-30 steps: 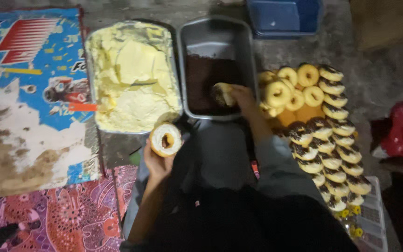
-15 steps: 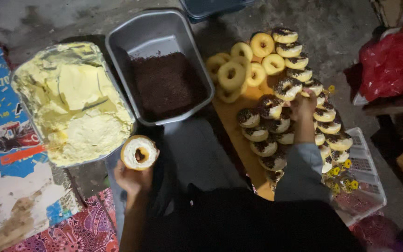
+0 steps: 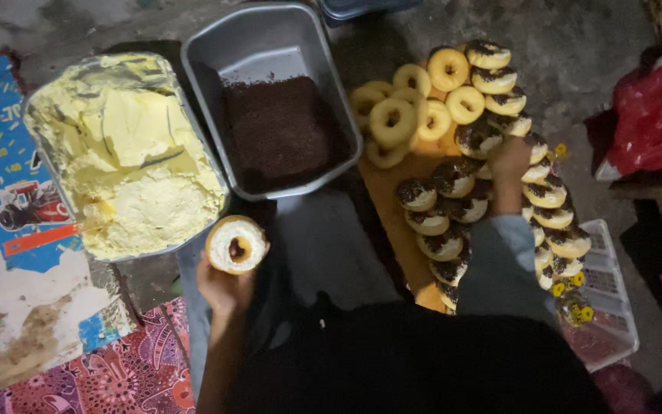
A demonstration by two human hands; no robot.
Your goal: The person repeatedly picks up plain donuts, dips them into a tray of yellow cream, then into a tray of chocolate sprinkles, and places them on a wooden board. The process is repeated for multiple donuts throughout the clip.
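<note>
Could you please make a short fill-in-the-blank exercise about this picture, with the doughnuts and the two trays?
1. The left hand holds one doughnut spread with ____ cream.
2. The grey metal tray holds dark ____ sprinkles.
3. The right hand rests among the ____ doughnuts on the orange board.
4. The plain doughnuts lie to the ____ of the grey tray in the picture.

Missing words: white; chocolate; sprinkled; right

Home floor bakery: doughnut rows (image 3: 492, 176), cream tub (image 3: 116, 146).
</note>
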